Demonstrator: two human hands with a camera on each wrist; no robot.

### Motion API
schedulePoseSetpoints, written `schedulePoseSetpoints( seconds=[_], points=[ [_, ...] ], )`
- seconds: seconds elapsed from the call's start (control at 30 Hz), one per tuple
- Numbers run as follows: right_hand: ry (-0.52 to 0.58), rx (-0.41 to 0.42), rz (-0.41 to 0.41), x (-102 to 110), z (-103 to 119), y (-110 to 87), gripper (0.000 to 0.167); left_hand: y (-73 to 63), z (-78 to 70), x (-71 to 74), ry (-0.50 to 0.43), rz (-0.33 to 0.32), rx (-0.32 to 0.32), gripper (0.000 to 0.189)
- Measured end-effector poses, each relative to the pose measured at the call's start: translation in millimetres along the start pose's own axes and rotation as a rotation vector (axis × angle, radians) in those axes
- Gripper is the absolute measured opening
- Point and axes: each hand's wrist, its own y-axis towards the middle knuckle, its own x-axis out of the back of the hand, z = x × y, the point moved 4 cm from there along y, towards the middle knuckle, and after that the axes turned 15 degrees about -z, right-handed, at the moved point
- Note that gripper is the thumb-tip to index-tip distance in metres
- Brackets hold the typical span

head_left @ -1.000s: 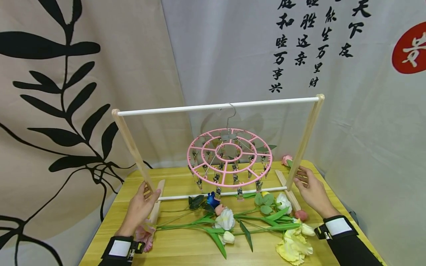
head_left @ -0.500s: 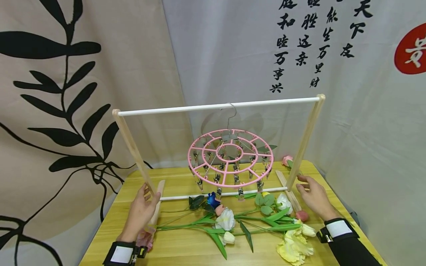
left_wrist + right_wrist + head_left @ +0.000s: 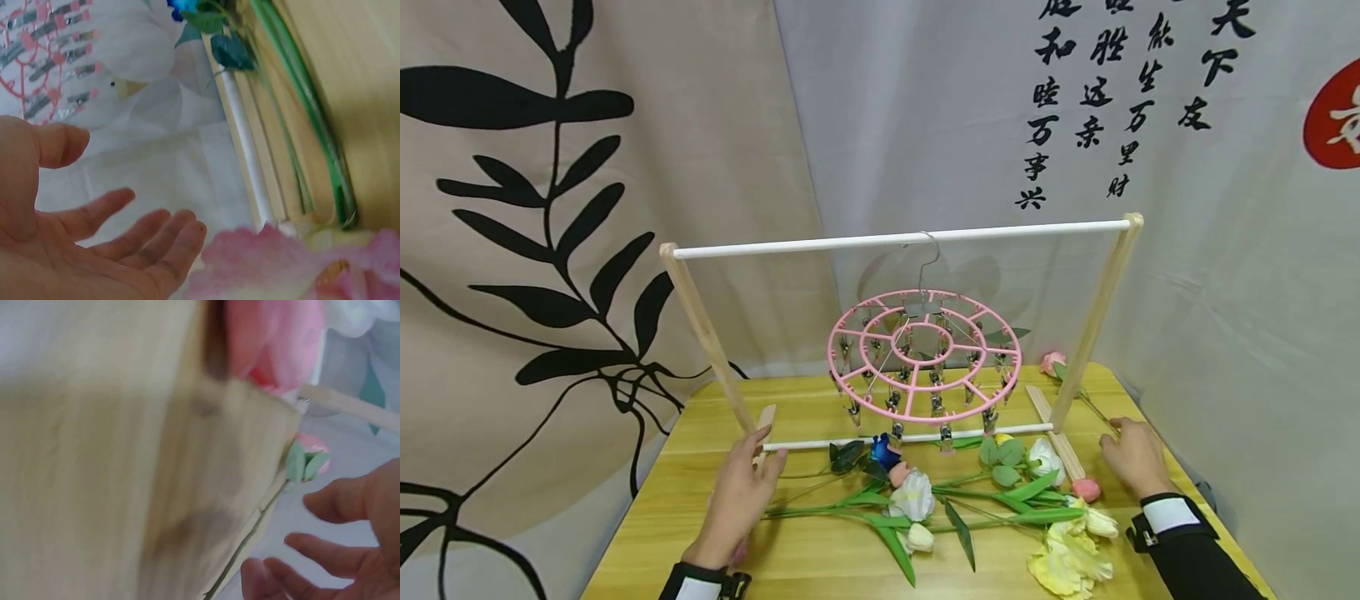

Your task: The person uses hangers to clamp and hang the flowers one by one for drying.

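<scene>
A white rail on two wooden posts forms a rack (image 3: 902, 241), and from it hangs a round pink clip hanger (image 3: 917, 417) with several metal clips. My left hand (image 3: 739, 500) hovers by the rack's left foot, its fingers relaxed and nothing in them. Pink petals (image 3: 262, 265) show below its fingertips in the left wrist view; the left hand mostly hides this flower in the head view. To the right of the rack's right foot is my right hand (image 3: 1138, 458), fingers loosely bent and apart, near the stem of a pink rose (image 3: 1052, 363).
Artificial flowers lie across the wooden table (image 3: 662, 533) in front of the rack: a blue rose (image 3: 883, 452), a white flower (image 3: 913, 497), a large yellow bloom (image 3: 1070, 562) and a pink bud (image 3: 1086, 490). Patterned cloth (image 3: 925, 108) hangs behind.
My left hand has come off the left post and drawn back toward me. My right hand has moved away from the right post, outward and nearer me. The rack and flowers stay put.
</scene>
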Motion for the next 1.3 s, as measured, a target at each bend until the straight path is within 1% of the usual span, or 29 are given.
schedulePoseSetpoints(
  seconds=[0.13,0.2,0.3,0.4,0.5,0.57,0.7,0.77,0.87,0.9,1.0,1.07,1.13,1.23,1.3],
  points=[
    [-0.105,-0.032,0.069,-2.7,-14.7,-3.6,0.05,-10.1,-7.0,-10.2,0.023,0.003,-0.079,0.058],
    [-0.131,-0.058,0.099,-3.6,-19.9,-4.6,0.051,-13.4,-10.2,-16.4,0.013,-0.022,-0.116,0.053],
    [-0.147,-0.073,0.124,-4.8,-22.1,-4.9,0.049,-18.1,-15.4,-25.1,0.003,-0.068,-0.165,0.045],
    [-0.152,-0.095,0.149,-5.2,-23.7,-6.4,0.045,-24.3,-21.9,-34.3,0.012,-0.108,-0.227,0.038],
    [-0.164,-0.092,0.166,-6.9,-24.2,-6.4,0.04,-30.3,-26.9,-41.9,0.026,-0.124,-0.287,0.035],
    [-0.171,-0.091,0.18,-8.7,-24.6,-5.5,0.038,-33.5,-29.3,-45.7,0.032,-0.126,-0.31,0.035],
    [-0.165,-0.101,0.208,-11.1,-23.3,-4.3,0.034,-38.7,-34.7,-51.9,0.035,-0.104,-0.329,0.034],
    [-0.149,-0.101,0.223,-11.7,-21.8,-4.4,0.033,-41.4,-37.9,-55.1,0.032,-0.071,-0.318,0.034],
    [-0.119,-0.08,0.232,-10.8,-17.7,-4.8,0.028,-46.1,-42.6,-61.0,0.034,-0.017,-0.307,0.034],
    [-0.111,-0.066,0.229,-10.2,-15.9,-4.6,0.026,-47.9,-44.0,-63.2,0.037,0.005,-0.294,0.034],
    [-0.082,-0.039,0.216,-7.8,-8.6,-2.9,0.024,-52.3,-48.8,-69.2,0.035,0.055,-0.293,0.034],
    [-0.056,-0.03,0.207,-6.2,-2.3,-1.3,0.026,-54.2,-52.0,-72.8,0.026,0.078,-0.296,0.034],
    [-0.019,-0.029,0.206,-4.8,4.6,-0.9,0.032,-55.1,-54.9,-76.2,0.015,0.093,-0.302,0.034],
    [0.037,-0.025,0.199,-3.2,15.0,-3.2,0.041,-56.1,-58.8,-80.1,0.0,0.102,-0.31,0.034],
    [0.077,-0.019,0.19,-3.3,21.8,-5.1,0.044,-57.2,-61.2,-82.0,-0.009,0.107,-0.314,0.034]
  ],
)
